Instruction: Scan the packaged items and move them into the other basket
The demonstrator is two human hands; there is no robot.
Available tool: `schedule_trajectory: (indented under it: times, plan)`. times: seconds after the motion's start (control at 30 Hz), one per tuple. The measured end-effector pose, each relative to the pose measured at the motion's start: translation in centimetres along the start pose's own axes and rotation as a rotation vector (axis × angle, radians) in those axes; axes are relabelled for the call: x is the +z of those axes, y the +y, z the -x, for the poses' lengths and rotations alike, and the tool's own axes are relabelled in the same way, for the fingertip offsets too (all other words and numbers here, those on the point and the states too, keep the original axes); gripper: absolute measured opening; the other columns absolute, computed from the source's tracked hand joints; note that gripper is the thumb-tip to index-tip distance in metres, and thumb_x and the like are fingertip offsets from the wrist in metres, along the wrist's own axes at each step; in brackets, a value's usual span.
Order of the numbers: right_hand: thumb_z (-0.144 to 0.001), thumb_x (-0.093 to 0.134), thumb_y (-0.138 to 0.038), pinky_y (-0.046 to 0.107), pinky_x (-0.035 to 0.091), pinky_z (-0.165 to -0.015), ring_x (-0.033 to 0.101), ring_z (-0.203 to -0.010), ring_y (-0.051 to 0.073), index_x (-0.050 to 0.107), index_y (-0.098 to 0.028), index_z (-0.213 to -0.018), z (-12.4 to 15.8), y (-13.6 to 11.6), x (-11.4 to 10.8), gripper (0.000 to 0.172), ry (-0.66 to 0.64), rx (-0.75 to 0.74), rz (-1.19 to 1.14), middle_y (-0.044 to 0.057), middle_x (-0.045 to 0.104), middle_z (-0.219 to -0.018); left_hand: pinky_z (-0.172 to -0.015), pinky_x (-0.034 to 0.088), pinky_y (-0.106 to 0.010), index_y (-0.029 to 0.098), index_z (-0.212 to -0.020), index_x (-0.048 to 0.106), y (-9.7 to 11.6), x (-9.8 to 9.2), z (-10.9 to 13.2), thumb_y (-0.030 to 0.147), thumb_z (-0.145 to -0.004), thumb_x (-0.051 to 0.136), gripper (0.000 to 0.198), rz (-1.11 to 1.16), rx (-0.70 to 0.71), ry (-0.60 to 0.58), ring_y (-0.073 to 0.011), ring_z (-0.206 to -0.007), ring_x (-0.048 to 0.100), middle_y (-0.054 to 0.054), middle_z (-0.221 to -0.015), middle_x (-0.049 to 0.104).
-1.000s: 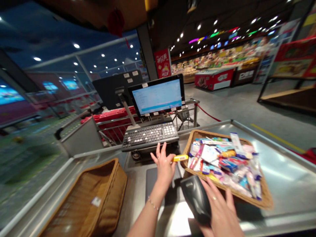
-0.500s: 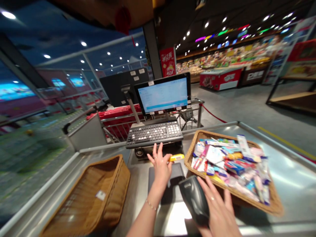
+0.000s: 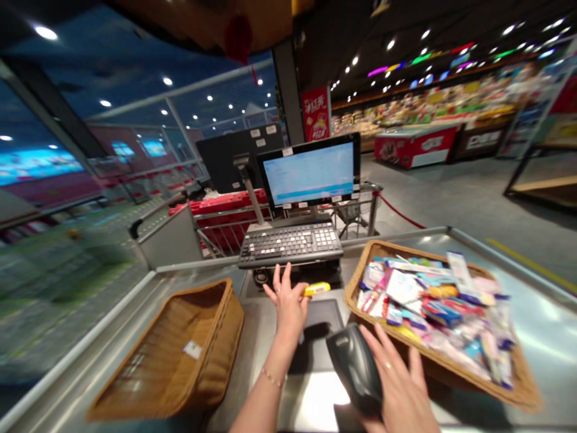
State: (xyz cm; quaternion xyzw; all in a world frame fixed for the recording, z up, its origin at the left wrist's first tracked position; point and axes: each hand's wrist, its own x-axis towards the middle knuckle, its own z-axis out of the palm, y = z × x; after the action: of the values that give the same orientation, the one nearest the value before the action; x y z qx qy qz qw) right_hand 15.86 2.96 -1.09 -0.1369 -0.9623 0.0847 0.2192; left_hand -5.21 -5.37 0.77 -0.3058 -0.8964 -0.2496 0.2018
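My left hand (image 3: 287, 304) pinches a small yellow item (image 3: 316, 289) between thumb and forefinger, the other fingers raised, just below the keyboard (image 3: 291, 244). My right hand (image 3: 399, 385) grips a black handheld barcode scanner (image 3: 355, 364) above the dark scanner plate (image 3: 318, 331) on the steel counter. The wicker basket (image 3: 518, 385) full of several small colourful packets lies just right of both hands.
An empty wicker basket (image 3: 175, 355) with a white tag sits at the left. Behind the keyboard stands a lit monitor (image 3: 311, 171), then red shopping carts (image 3: 225, 219). The steel counter (image 3: 536, 300) has raised rims. Shop shelves and a freezer fill the far right.
The view has drifted, so everything sits a little further right. My left hand with the yellow item has edged left, away from the full basket. The right hand keeps the scanner.
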Motion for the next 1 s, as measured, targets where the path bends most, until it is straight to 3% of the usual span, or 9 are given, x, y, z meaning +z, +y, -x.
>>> schedule_trajectory:
  times: [0.23, 0.67, 1.0]
  plan:
    - [-0.061, 0.045, -0.014, 0.065, 0.015, -0.112, 0.028, -0.143, 0.035, 0.048, -0.012, -0.135, 0.0, -0.2, 0.1, 0.074, 0.005, -0.006, 0.001, 0.013, 0.045, -0.147, -0.106, 0.011, -0.077, 0.027, -0.087, 0.073, -0.4, -0.4, 0.1, 0.009, -0.069, 0.071, 0.026, -0.018, -0.016, 0.001, -0.0376, -0.146, 0.017, -0.008, -0.153, 0.038]
    - [-0.061, 0.045, -0.011, 0.068, 0.02, -0.11, 0.028, -0.143, 0.036, 0.046, -0.009, -0.133, 0.4, 0.0, 0.5, 0.072, 0.041, -0.039, -0.048, 0.018, 0.048, -0.143, -0.105, 0.011, -0.077, 0.026, -0.086, 0.073, -0.8, -0.4, 0.2, 0.008, -0.068, 0.071, 0.026, -0.015, -0.026, 0.012, -0.038, -0.145, 0.019, -0.009, -0.152, 0.038]
    - [-0.062, 0.045, -0.013, 0.068, 0.021, -0.109, 0.03, -0.142, 0.036, 0.048, -0.011, -0.133, 0.2, -0.2, 0.2, 0.071, 0.014, -0.05, -0.024, 0.016, 0.048, -0.144, -0.105, 0.011, -0.077, 0.027, -0.086, 0.073, -1.2, -0.5, 0.3, 0.008, -0.068, 0.07, 0.026, -0.023, -0.039, 0.013, -0.0381, -0.145, 0.018, -0.01, -0.152, 0.039]
